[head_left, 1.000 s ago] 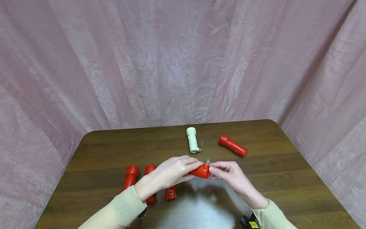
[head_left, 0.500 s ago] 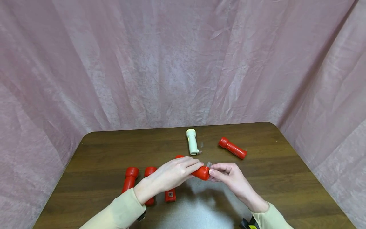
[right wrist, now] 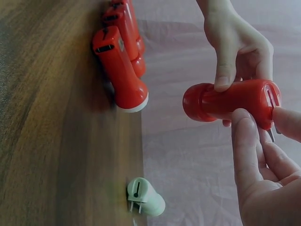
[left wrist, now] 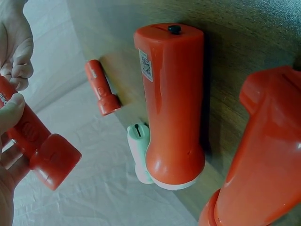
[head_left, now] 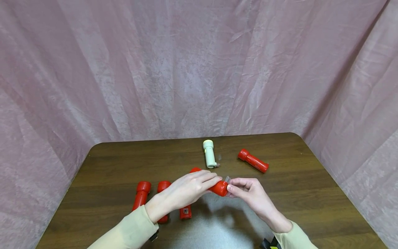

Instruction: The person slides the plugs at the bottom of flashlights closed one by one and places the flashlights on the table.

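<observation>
Above the table, my left hand [head_left: 192,184] grips a red plastic flashlight [head_left: 219,188] around its body, thumb on one side. Its wide lamp head points away to the left, and the tail end faces my right hand [head_left: 248,192]. That hand pinches the tail: in the right wrist view, the thumb [right wrist: 288,123] presses beside the slot in the end face, with fingers along the body below. Thin plug prongs [right wrist: 271,135] stick out of the tail beside the thumb. A pale green flashlight [head_left: 209,155] lies beyond the hands with its prongs out.
Another red flashlight [head_left: 253,161] lies at the back right. Left of the hands are three more red ones: an outer flashlight [head_left: 141,194], a middle flashlight [head_left: 163,186] and a flashlight with a label [head_left: 185,212], partly covered by the left arm. A pink curtain [head_left: 199,69] hangs behind the table.
The held flashlight has turned slightly, so its lamp head now shows beyond the left hand. Both hands keep their hold, and the view has shifted a little. The other flashlights stay put.
</observation>
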The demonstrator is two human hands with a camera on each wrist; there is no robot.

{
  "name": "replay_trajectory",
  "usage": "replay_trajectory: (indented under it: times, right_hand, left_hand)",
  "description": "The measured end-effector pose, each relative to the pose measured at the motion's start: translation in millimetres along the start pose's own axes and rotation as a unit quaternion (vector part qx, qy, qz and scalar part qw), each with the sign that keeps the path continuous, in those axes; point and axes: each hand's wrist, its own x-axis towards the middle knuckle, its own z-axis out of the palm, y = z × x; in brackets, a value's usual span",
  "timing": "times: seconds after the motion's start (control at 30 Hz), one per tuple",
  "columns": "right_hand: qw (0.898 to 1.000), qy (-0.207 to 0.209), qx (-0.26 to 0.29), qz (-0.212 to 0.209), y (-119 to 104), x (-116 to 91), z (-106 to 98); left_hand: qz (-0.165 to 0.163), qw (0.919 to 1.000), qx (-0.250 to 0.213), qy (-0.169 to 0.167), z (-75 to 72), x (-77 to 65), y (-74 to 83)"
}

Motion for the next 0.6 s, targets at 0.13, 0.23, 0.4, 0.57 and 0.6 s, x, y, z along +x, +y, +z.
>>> replay_trajectory:
  times: [0.13,0.23,0.4,0.57,0.6]
  right_hand:
    - [1.000,-0.002,-0.003,-0.002,0.0,-0.8,0.6]
    - [1.000,-0.004,-0.003,-0.004,-0.4,-0.9,0.8]
    - [1.000,-0.006,-0.002,-0.005,-1.3,-0.8,1.1]
    - [1.000,-0.011,-0.001,-0.005,-1.5,-0.3,0.7]
    - [1.000,-0.012,0.000,-0.006,-1.6,-0.2,0.6]
  left_hand:
    - [0.005,1.0000,0.005,0.001,0.4,-0.8,-0.4]
    - [0.007,1.0000,0.006,0.002,0.7,-1.1,-0.7]
    - [0.006,1.0000,0.003,0.006,0.1,-1.5,-0.5]
    - [0.007,0.9999,0.008,0.007,-1.6,-1.5,-0.1]
    - [0.007,0.9999,0.010,0.006,-2.0,-1.3,0.0]
